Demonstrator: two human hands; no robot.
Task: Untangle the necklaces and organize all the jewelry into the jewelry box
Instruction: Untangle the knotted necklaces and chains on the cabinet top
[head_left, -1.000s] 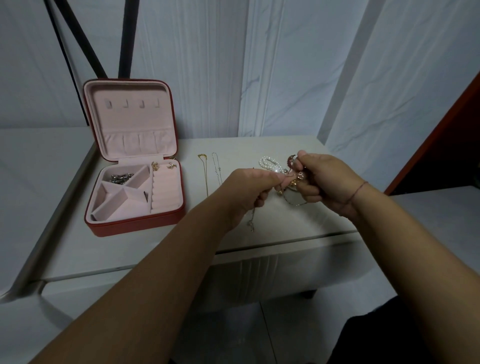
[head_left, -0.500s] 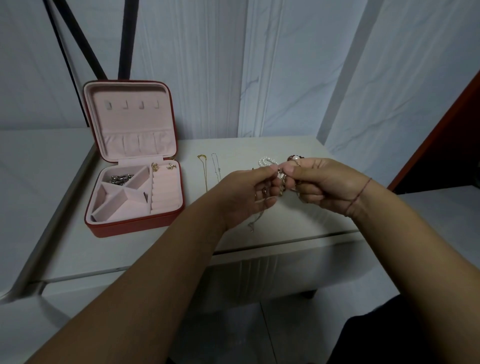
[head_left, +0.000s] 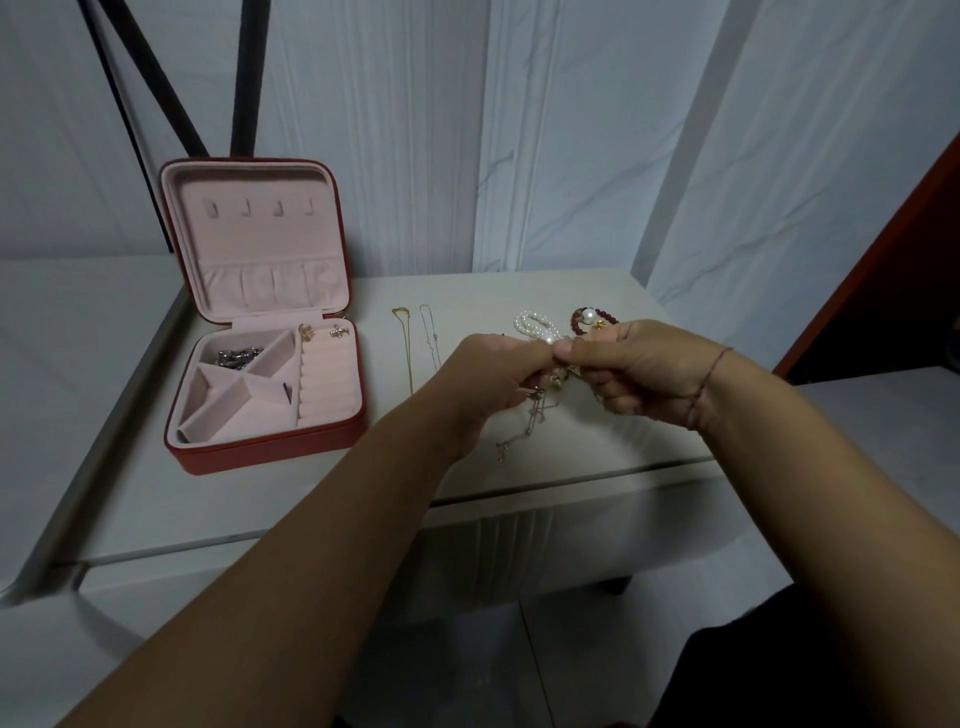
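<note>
Now, left hand: the left hand (head_left: 493, 379) has its fingers curled, thumb and forefinger pinching a knotted cluster of small gold and silver metal pieces (head_left: 551, 375).
Right hand: the right hand (head_left: 639, 371) pinches the same cluster from the other side. The two hands' fingertips touch. A thin red thread (head_left: 707, 384) circles the wrist.
Hanging part: a silver link chain (head_left: 525, 428) drops from the cluster below the left hand. Whether its end touches the tabletop cannot be told.
Behind the hands: a looped white strand of small round pearls (head_left: 530, 325) lies beside a dark red round-bead bracelet (head_left: 605, 314) carrying one large white pearl.
Laid out: a fine gold chain necklace (head_left: 408, 348) and a thinner silver chain necklace (head_left: 430, 338) lie straight, side by side, between box and hands.
Box: a square red jewelry box (head_left: 270, 448) stands open on the table's left. Its lid is upright and its lining is soft pale pink, with four small hooks, a gathered pocket, triangular compartments and ridged ring rolls.
Inside: a shiny heap of silver pieces (head_left: 236, 357) fills the back-left compartment. Two small gold earrings (head_left: 306, 332) sit at the back of the ring rolls.
Surface: a smooth pale table (head_left: 208, 499) with a rounded edge.
</note>
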